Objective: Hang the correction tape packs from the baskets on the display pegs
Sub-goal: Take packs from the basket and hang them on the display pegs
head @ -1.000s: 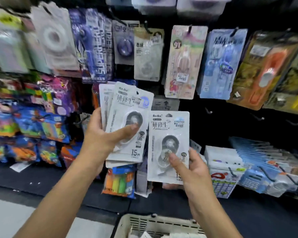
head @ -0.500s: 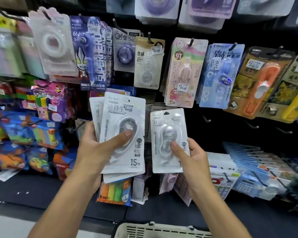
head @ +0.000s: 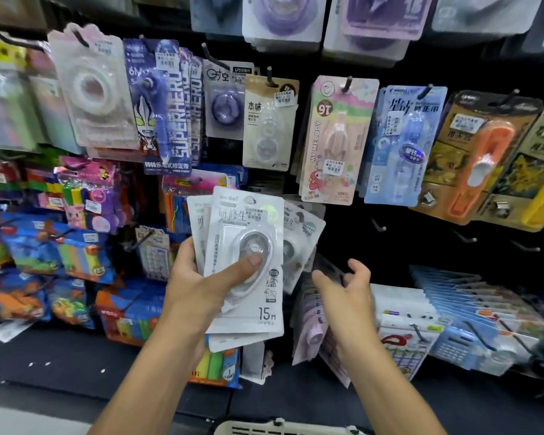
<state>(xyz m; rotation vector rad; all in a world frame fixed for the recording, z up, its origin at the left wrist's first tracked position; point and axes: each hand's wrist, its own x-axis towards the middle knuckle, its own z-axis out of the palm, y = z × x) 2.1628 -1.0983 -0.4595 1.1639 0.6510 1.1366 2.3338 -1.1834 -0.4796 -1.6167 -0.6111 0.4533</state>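
A black display wall (head: pixel 352 233) carries crowded pegs above, with bare pegs (head: pixel 378 223) right of centre. The left hand (head: pixel 198 277) grips a fanned stack of white correction tape packs (head: pixel 248 271), thumb on the front blister. The right hand (head: pixel 346 287) hovers beside them, spread, holding nothing. A basket rim (head: pixel 283 428) shows below.

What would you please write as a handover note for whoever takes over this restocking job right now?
Left hand: gripping a fanned stack of white correction tape packs, thumb on the front blister.
Right hand: open, empty, just beside the stack.
One matching pack appears to hang on the display behind the stack.
Basket: rim visible at the bottom edge, contents hidden.
Left: hang the held packs; bare pegs lie to the right.
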